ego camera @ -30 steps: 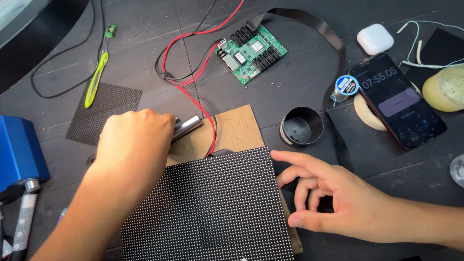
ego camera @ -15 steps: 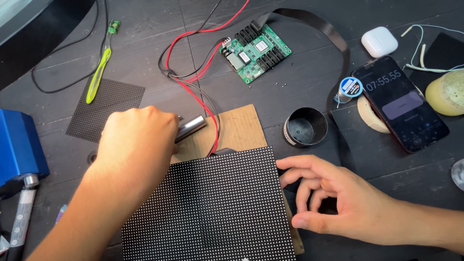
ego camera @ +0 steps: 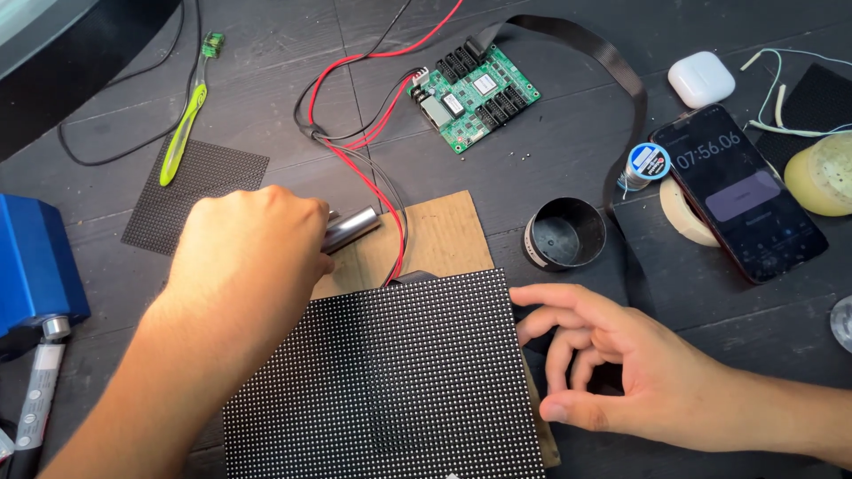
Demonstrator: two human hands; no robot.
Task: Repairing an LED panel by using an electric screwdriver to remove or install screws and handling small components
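Our left hand (ego camera: 244, 257) has its fingers clamped on a metal tool (ego camera: 352, 229) at the far edge of the LED panel (ego camera: 382, 381), near-centre on the table (ego camera: 266, 98). Right hand (ego camera: 621, 372), fingers loosely apart, sits at the panel's right edge. We judge the panel stiff, light, fragile-faced: grip by edges.

Dark wood-plank table (ego camera: 266, 80), pretty cluttered, green circuit board (ego camera: 475, 96), phone (ego camera: 737, 191), white earbud case (ego camera: 701, 78), black cup (ego camera: 564, 233), cardboard sheet (ego camera: 444, 235), dotted LED panel (ego camera: 390, 381), toothbrush (ego camera: 185, 120) laid out on it.
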